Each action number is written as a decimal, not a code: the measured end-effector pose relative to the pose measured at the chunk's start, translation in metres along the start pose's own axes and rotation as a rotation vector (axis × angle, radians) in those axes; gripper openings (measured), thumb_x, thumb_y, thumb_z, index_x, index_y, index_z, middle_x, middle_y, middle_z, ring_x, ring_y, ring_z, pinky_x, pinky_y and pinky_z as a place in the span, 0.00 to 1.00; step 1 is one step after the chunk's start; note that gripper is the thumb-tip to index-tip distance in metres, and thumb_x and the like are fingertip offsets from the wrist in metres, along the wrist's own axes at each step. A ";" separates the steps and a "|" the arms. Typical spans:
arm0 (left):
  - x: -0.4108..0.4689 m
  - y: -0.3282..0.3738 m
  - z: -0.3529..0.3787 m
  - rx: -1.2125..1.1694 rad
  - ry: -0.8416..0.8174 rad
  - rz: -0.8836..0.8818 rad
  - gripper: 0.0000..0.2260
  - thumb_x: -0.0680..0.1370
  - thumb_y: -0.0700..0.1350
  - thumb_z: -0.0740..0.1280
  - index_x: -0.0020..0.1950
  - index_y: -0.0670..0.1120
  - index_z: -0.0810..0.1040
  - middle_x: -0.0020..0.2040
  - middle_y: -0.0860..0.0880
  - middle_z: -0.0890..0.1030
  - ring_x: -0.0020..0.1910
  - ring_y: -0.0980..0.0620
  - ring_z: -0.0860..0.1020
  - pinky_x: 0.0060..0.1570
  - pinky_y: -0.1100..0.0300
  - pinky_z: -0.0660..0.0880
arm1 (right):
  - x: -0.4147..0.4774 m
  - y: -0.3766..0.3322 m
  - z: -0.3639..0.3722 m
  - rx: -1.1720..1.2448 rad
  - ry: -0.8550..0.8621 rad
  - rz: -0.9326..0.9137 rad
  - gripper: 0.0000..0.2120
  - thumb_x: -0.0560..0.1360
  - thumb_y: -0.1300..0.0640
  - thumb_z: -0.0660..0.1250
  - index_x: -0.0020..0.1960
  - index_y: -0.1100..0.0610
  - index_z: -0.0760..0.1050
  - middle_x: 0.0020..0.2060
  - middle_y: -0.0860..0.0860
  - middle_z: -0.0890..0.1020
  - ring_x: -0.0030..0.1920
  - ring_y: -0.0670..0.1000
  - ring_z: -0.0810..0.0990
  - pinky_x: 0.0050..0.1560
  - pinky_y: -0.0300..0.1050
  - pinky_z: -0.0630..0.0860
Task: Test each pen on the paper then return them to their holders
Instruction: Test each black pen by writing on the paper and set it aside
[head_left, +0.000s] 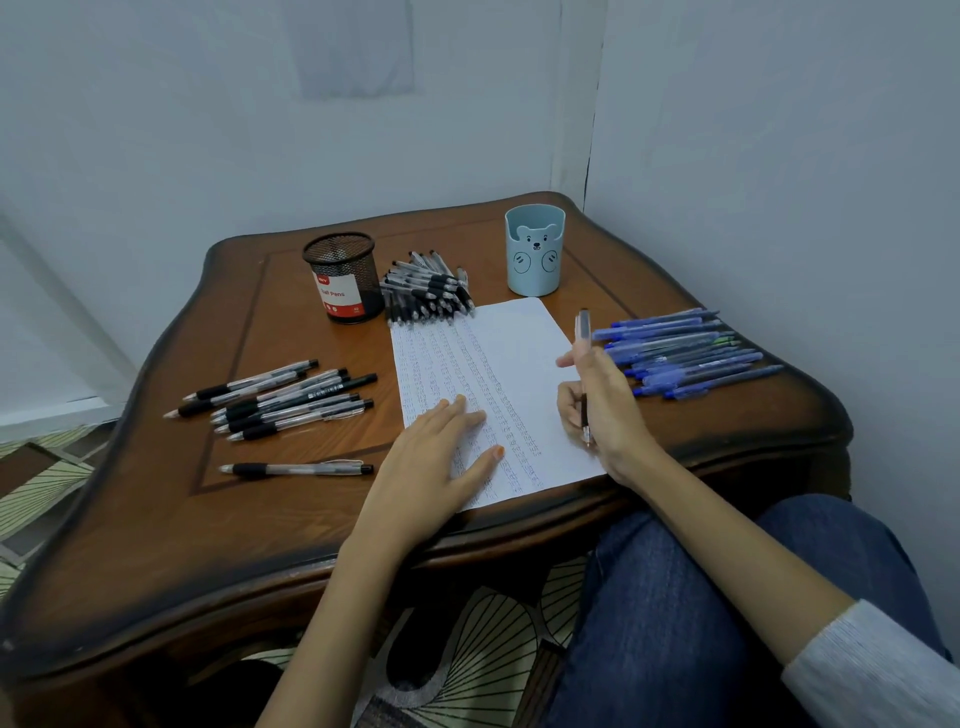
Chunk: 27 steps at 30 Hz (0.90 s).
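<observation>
A white sheet of paper covered in rows of small ink marks lies on the wooden table. My left hand presses flat on the sheet's lower left part. My right hand grips a pen with its tip down at the sheet's right edge. Black pens lie in a heap beside a black mesh holder, in a loose group at the left, and one alone. Blue pens lie at the right. A light blue bear holder stands behind the paper.
The table sits in a corner, with walls close behind and to the right. My knee in blue jeans is under the table's near right edge. A patterned rug covers the floor on the left.
</observation>
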<state>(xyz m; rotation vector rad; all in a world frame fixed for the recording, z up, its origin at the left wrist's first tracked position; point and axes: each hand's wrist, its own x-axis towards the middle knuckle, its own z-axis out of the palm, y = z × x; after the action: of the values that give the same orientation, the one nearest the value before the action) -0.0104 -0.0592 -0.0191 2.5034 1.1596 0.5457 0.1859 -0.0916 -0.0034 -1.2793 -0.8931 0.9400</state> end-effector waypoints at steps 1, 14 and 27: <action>0.000 0.000 0.000 0.004 0.004 0.000 0.24 0.79 0.60 0.58 0.73 0.53 0.67 0.76 0.53 0.60 0.75 0.56 0.56 0.72 0.59 0.52 | 0.000 0.000 -0.001 -0.004 0.001 -0.013 0.14 0.83 0.48 0.53 0.52 0.58 0.69 0.21 0.49 0.67 0.19 0.45 0.61 0.18 0.36 0.57; 0.037 -0.022 -0.022 0.034 0.072 -0.117 0.18 0.80 0.51 0.61 0.69 0.47 0.71 0.68 0.51 0.73 0.68 0.54 0.67 0.64 0.59 0.65 | 0.015 -0.003 0.008 -0.160 -0.225 -0.045 0.12 0.78 0.55 0.65 0.59 0.54 0.66 0.24 0.52 0.73 0.22 0.49 0.67 0.21 0.40 0.65; 0.095 -0.065 -0.038 0.079 -0.044 -0.098 0.19 0.80 0.51 0.62 0.69 0.47 0.70 0.67 0.52 0.73 0.67 0.53 0.67 0.62 0.59 0.66 | 0.069 -0.014 0.037 -0.279 -0.387 -0.021 0.17 0.74 0.55 0.72 0.55 0.51 0.66 0.22 0.45 0.67 0.21 0.45 0.62 0.21 0.40 0.60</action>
<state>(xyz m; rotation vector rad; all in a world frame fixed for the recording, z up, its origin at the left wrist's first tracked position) -0.0142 0.0597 0.0046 2.4942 1.3026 0.4245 0.1775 -0.0146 0.0148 -1.3398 -1.3749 1.0950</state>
